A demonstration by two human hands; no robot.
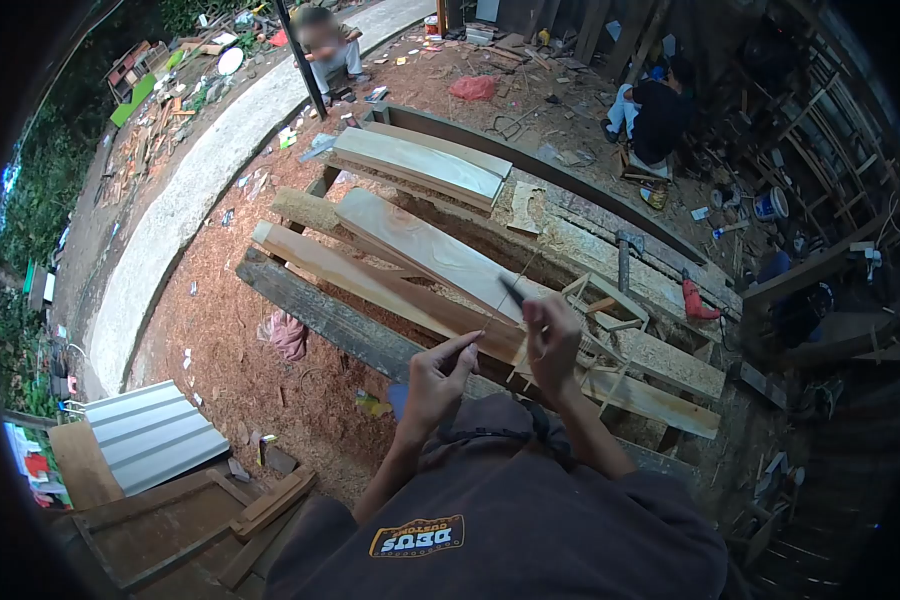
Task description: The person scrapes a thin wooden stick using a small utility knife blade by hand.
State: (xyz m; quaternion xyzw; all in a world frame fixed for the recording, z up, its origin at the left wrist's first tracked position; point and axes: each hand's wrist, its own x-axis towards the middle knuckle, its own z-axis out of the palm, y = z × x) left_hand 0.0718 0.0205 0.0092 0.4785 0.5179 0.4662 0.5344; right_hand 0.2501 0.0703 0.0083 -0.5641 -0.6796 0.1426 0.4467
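Note:
My left hand (444, 375) pinches the lower end of a thin stick (505, 300) above the bench. Close on its right, my right hand (552, 335) is closed around a dark, pointed tool (512, 290), which looks like a knife blade and lies near the stick. Just beyond both hands lies a pale board (420, 240) with a rounded end. A light frame of thin sticks (610, 303) rests on the bench to the right of my right hand.
A hammer (624, 262) and a red tool (698, 298) lie on the bench's right part. Planks (420, 165) are stacked at its far side. One person (330, 55) crouches at the back left, another (658, 115) sits at the back right.

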